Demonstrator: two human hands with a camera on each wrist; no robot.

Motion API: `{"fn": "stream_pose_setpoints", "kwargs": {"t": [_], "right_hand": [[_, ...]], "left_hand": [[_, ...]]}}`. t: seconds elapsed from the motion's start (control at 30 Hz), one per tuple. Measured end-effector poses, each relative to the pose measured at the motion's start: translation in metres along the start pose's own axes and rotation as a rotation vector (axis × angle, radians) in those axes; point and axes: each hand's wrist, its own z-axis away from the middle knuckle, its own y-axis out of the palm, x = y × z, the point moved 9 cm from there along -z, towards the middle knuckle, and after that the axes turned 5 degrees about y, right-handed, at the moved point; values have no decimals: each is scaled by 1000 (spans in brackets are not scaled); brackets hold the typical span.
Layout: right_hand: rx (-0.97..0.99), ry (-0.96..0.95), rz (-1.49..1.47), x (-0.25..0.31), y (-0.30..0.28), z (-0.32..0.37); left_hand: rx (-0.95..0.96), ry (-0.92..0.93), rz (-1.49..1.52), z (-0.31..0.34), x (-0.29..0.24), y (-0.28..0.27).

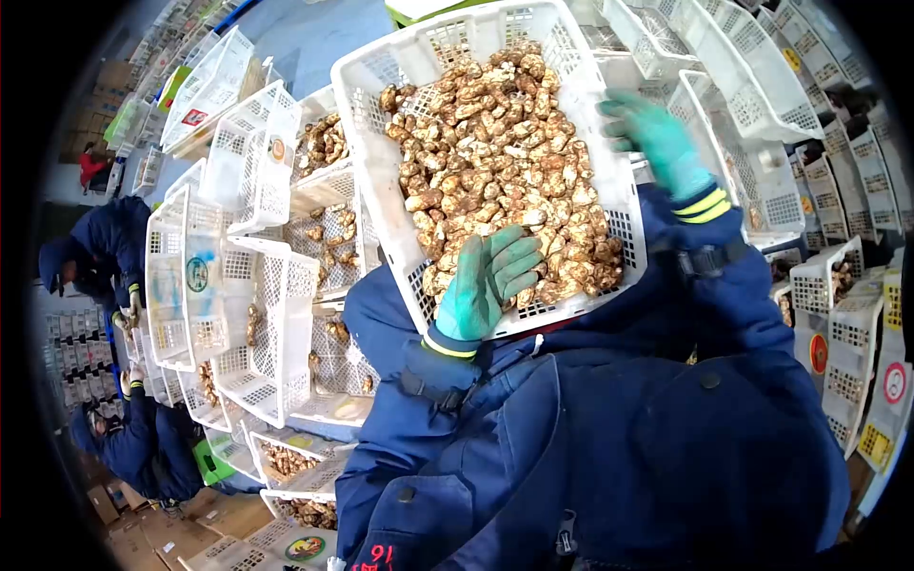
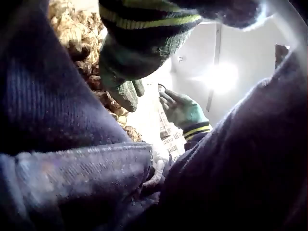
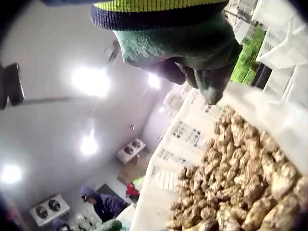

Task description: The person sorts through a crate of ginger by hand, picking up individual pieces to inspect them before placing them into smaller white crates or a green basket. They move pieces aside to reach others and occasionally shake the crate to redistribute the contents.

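A big white plastic crate (image 1: 376,176), tilted in the head view, sits in front of the person, over the lap. It holds a thick heap of knobby brown-and-cream, mushroom-like pieces (image 1: 495,162). Over the near edge of that heap, the green-gloved left hand (image 1: 490,281) is held palm up, fingers loosely extended and nothing gripped. The right hand (image 1: 657,143), in a matching glove, hovers by the crate's right rim with its fingers relaxed and spread. In the right wrist view the fingers (image 3: 211,86) hang over the crate wall, above the pieces.
Stacked white crates stand on both sides, several with more pieces inside, such as a left crate (image 1: 333,366) and a right crate (image 1: 838,281). Two people (image 1: 105,238) in dark blue work at far left. Cardboard boxes (image 1: 224,514) lie at lower left.
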Motion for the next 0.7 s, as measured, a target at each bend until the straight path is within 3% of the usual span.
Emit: {"fn": "stream_pose_setpoints", "kwargs": {"t": [0.07,0.1,0.17,0.23,0.37,0.5,0.53,0.6,0.67,0.7], "right_hand": [[-28,48,679,-17,43,-26],[-117,-283,1082,-6,64,-37],[-92,-205,1366,-33,80,-64],[-36,131,1385,-58,83,-86],[-169,218,1531,-48,96,-75],[-123,-46,1219,-52,96,-60],[7,24,1090,-64,97,-52],[307,128,1121,-75,118,-26],[533,-461,1441,-62,144,-20],[270,-221,1239,-42,124,-42]], "left_hand": [[-20,12,24,-3,0,-18],[-40,12,31,-2,-2,-22],[-82,5,49,2,-5,-27],[-59,1,80,1,-2,-29],[-28,-18,129,1,-3,-30],[-7,8,113,2,-3,-28],[-5,2,105,2,-3,-26],[-9,-10,87,2,-4,-25],[16,-20,103,0,-2,-29],[22,-22,99,1,-1,-27]]}}
